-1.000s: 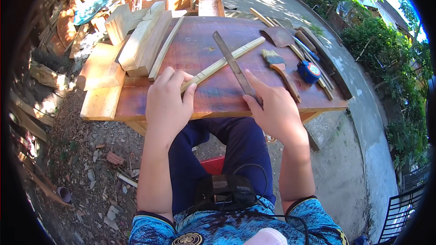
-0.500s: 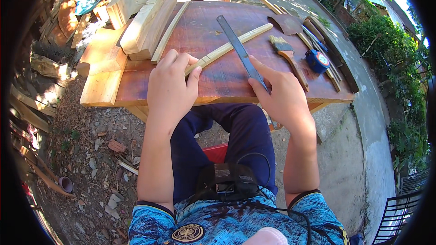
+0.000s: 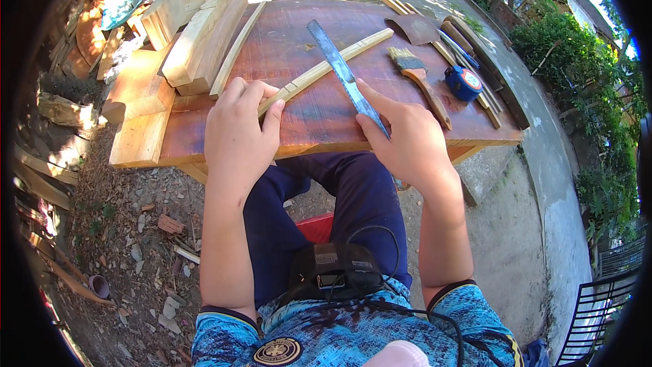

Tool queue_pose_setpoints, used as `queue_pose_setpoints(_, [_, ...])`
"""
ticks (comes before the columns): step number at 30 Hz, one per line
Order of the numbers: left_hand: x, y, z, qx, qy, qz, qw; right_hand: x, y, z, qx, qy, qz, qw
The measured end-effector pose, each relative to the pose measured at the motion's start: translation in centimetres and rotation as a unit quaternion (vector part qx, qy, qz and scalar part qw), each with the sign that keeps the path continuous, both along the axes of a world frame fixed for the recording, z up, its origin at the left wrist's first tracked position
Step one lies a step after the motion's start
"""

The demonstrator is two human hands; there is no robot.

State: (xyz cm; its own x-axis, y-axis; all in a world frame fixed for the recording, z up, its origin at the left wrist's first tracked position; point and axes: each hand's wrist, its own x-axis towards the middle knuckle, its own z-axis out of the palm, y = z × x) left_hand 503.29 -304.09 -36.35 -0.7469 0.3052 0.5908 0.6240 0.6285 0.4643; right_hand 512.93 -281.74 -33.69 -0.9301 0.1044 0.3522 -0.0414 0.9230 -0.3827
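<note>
My left hand point(image 3: 239, 126) is closed in a pinch round the near end of a thin wooden stick point(image 3: 339, 62), which slants away to the right across the table. Several short dark marks cross the stick close to my fingers. In my right hand point(image 3: 411, 132) is a long flat steel ruler point(image 3: 337, 61), gripped at its near end between thumb and fingers, the index finger lying along it. The ruler passes over the middle of the stick at an angle. Whether the two touch I cannot tell.
On the reddish-brown table point(image 3: 305, 124), a paintbrush point(image 3: 421, 81), a blue tape measure point(image 3: 464, 83) and a dark scraper-like plate point(image 3: 412, 28) lie right. Wooden blocks point(image 3: 204, 47) stand left, beside a thin strip point(image 3: 234, 54). Long sticks and tools line the right edge.
The whole view has shifted slightly, so the table and tools sit a little further left. The ruler is tilted so that its face now shines brighter. Both hands keep their grips.
</note>
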Motion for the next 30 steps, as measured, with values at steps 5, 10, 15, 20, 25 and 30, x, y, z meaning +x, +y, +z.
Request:
queue_pose_setpoints(5, [0.2, 0.0, 0.1, -0.014, 0.008, 0.006, 1.000, 0.1, 0.0, 0.3, -0.001, -0.026, -0.003, 1.000])
queue_pose_setpoints(10, [0.0, -0.2, -0.1, -0.017, 0.006, 0.011, 1.000, 0.0, 0.0, 0.0, -0.002, -0.020, 0.007, 1.000])
queue_pose_setpoints(15, [0.1, 0.0, 0.0, -0.007, 0.023, 0.004, 1.000, 0.2, -0.3, 0.4, 0.005, -0.017, -0.008, 1.000])
queue_pose_setpoints(20, [0.0, -0.1, -0.2, -0.005, 0.032, 0.006, 0.999, 0.3, -0.3, 0.4, 0.006, -0.011, -0.002, 1.000])
queue_pose_setpoints(25, [0.1, -0.3, -0.3, -0.004, 0.024, 0.005, 1.000, 1.5, -0.9, 1.1, -0.078, -0.031, 0.035, 0.996])
queue_pose_setpoints(30, [-0.2, -0.2, -0.4, -0.007, 0.014, 0.003, 1.000, 2.6, -2.2, 2.1, -0.006, -0.016, 0.118, 0.993])
